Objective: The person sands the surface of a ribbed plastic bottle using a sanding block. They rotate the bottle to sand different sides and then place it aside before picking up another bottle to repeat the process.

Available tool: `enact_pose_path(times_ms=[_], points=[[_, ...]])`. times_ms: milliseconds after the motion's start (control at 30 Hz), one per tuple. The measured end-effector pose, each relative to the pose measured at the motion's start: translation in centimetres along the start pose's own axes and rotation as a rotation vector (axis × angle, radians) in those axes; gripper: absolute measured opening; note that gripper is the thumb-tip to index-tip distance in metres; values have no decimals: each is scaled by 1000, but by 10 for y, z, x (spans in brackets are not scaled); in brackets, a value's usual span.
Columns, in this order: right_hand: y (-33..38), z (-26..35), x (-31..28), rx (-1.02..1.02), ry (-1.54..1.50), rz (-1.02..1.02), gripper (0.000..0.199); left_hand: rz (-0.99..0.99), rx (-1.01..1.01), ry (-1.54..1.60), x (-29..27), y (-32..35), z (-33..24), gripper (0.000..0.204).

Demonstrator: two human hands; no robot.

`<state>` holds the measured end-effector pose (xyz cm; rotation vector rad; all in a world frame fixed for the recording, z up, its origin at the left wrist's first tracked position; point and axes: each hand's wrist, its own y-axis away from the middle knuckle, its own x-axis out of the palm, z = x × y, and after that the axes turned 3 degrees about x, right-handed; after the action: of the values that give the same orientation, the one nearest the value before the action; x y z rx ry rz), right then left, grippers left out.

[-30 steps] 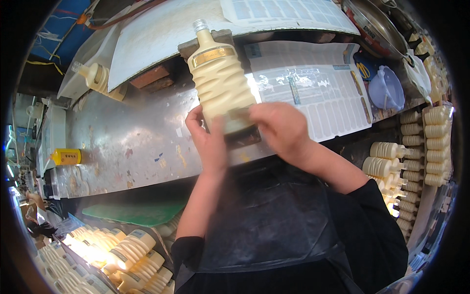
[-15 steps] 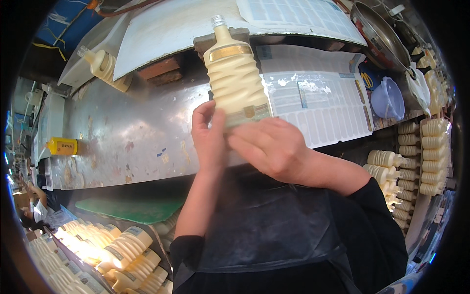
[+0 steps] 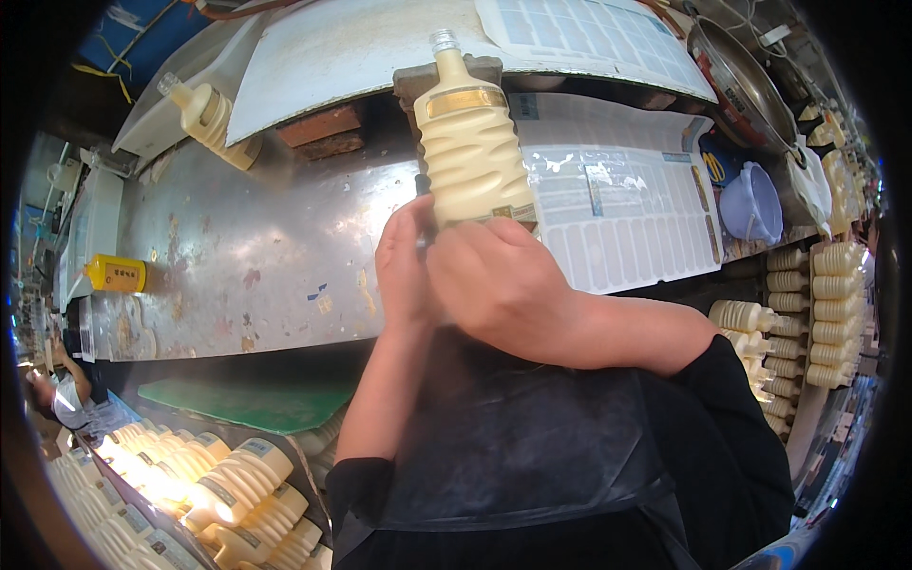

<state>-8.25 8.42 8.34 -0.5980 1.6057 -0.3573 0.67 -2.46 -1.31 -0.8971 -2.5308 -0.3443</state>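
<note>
Bending over the low end of a big cream bottle [image 3: 472, 157], the right grip [image 3: 499, 280] has its knuckles up and its fingers curled down. The fingertips are hidden, so I cannot tell if it is grasping anything. The left grip [image 3: 404, 271] is just beside it, touching the left side of the bottle near the bottom. Part of it is hidden too, so I cannot tell how tight it is.

The bottle lies in front of both grips, with its wavy side up and its clear neck [image 3: 444, 41] pointing away from them. A brown block [image 3: 407, 87] is under its top part, far ahead of the grips. A gold plate [image 3: 465, 100] is near its neck. A dark label with a gold bit [image 3: 516, 213] peeks out just past the right grip.

To the right of the right grip, a sheet of stickers [image 3: 632, 214] lies on the shiny table [image 3: 285, 228]. Past it is a pale purple bucket [image 3: 750, 204]. Well to the left of the left grip is a small yellow bottle [image 3: 118, 275]. Ahead and left of the grips, another cream bottle [image 3: 211, 122] leans over. More cream bottles [image 3: 245, 475] lie in a pile behind the left grip, low on the left.
</note>
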Motion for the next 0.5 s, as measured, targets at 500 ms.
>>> enact_pose_path(times_ms=[500], points=[[27, -32, -25, 918, -411, 127, 20, -49, 209, -364, 16, 7, -1, 48]])
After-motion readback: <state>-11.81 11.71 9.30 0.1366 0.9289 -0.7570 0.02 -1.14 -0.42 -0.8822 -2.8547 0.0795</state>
